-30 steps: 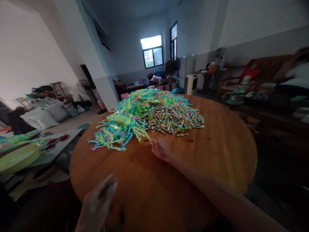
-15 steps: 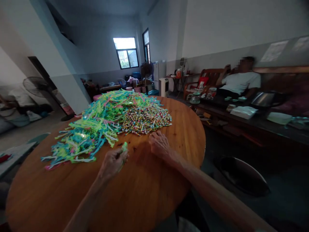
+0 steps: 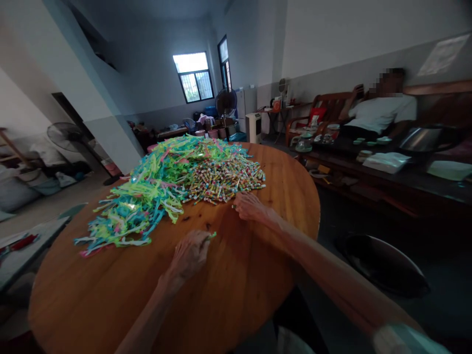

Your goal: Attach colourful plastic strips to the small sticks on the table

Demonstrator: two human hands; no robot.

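Because the room is dim and the picture is a bit blurry, small things are hard to see. On the far left, a grey side table [image 3: 22, 250] is cut off by the edge, and a red thing on it is too blurry to name. Next comes the round wooden table [image 3: 110, 295], and its near edge runs out of the bottom of the picture. On it lies a big heap of paper strips [image 3: 147, 196] in green, blue and pink. The left hand [image 3: 190, 253] rests on the wood just in front of that heap, with its fingers curled in and pinching a little green strip [image 3: 211, 235] that pokes out at the fingertips. Most of that strip is hidden inside the hand. Half a second ago this hand was a bit farther left and the green bit stood up higher. Just to the right is a pile of small sticks [image 3: 224, 179] with many colours, too tiny to tell one from another. The right hand [image 3: 250, 206] lies flat at the near edge of this pile, fingers a little spread and touching the sticks; I cannot tell if it holds one. Before, it sat a bit lower, just short of the pile. On the far right a person [image 3: 379, 110] in a white shirt sits on a wooden bench behind a dark low table [image 3: 387, 182], seen a bit higher in the picture than before.
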